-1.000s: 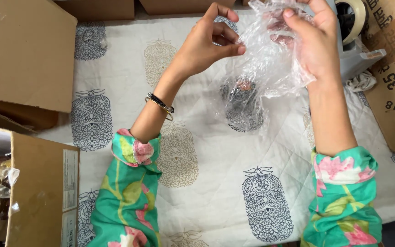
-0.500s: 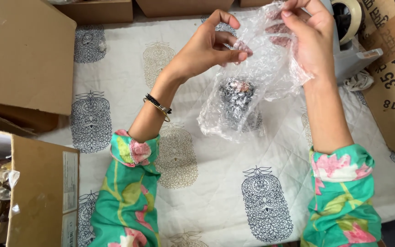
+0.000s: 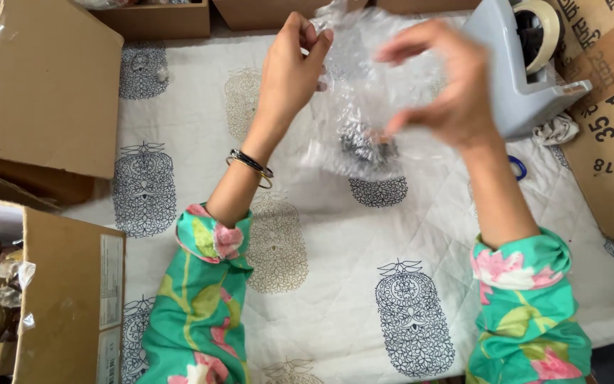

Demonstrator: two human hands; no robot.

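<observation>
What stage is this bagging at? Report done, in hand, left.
Done: a small dark object sits low inside the clear plastic bag. In hand: left hand pinches the bag's top; right hand is blurred beside it. Left: the bag looks unsealed; the tape dispenser stands untouched.

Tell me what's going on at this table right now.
A person in green floral sleeves holds a clear plastic bag up over a printed cloth with both hands. The left hand pinches the bag's top edge; the right hand is blurred beside it, at the bag's other side. A small dark object sits low inside the bag. A grey tape dispenser stands to the right, and cardboard boxes lie around.
</observation>
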